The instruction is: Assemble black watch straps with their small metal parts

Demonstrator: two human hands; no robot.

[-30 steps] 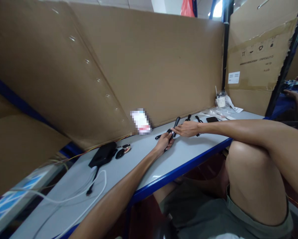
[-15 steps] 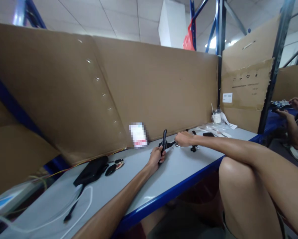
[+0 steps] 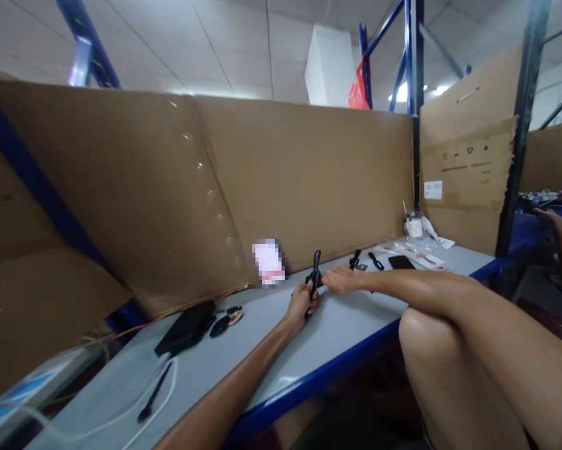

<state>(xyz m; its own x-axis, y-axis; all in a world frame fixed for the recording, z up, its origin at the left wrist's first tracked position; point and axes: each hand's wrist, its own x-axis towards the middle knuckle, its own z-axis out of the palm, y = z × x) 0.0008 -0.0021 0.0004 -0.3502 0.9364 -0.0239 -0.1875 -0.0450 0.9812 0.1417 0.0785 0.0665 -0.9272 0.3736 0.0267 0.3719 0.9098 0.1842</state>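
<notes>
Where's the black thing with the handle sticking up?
In the head view, the black thing is a little right of and below the middle, held in the left hand, with the right hand close on its right.

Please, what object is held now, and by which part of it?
The left hand holds a black device by its lower part. Whether the right hand grips anything cannot be told.
</notes>
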